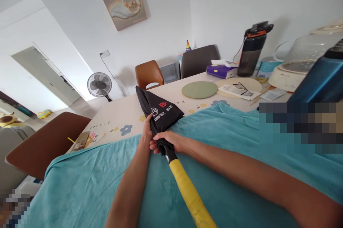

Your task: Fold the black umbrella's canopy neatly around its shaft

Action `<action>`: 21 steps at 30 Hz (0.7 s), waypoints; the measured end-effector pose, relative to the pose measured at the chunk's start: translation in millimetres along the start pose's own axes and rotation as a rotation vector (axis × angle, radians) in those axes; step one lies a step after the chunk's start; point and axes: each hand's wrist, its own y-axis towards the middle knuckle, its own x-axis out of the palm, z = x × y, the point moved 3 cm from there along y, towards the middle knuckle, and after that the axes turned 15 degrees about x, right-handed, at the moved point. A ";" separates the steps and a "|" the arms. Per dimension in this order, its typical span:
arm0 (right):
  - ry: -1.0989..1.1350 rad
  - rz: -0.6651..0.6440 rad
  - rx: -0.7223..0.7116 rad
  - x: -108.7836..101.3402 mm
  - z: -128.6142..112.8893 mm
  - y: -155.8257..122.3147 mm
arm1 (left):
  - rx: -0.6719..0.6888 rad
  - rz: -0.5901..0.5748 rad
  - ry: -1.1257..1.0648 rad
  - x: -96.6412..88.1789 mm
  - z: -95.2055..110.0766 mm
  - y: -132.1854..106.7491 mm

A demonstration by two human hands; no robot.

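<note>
A black folded umbrella (160, 108) with white and red print points away from me over the table. Its yellow-wrapped handle (189, 190) runs toward me at the bottom of the view. My right hand (168, 140) is wrapped round the gathered fabric just above the handle. My left hand (148, 128) grips the umbrella's left side a little farther up, its fingers partly hidden behind the cloth. Some fabric flares loose to the right. Beneath the arms a teal blanket (107, 181) covers the near part of the table.
The patterned table (115, 115) carries a green round mat (199, 89), glasses (242, 88), a purple tissue pack (221, 71), a dark bottle (253, 49), a glass kettle (300, 54) and a blue bottle (318, 74). Chairs (148, 72) and a fan (99, 84) stand beyond.
</note>
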 end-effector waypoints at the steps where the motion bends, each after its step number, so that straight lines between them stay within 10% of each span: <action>1: -0.010 -0.005 0.014 -2.3 -1.8 0.8 | 0.000 0.010 -0.010 0.0 -0.4 0.7; 14: -0.216 -0.037 0.112 -10.0 -15.6 -18.8 | -0.047 0.022 -0.085 -5.8 0.8 9.9; 21: -0.674 0.400 -0.032 -33.5 -76.7 -78.4 | -0.077 -0.001 -0.133 -2.4 1.9 7.7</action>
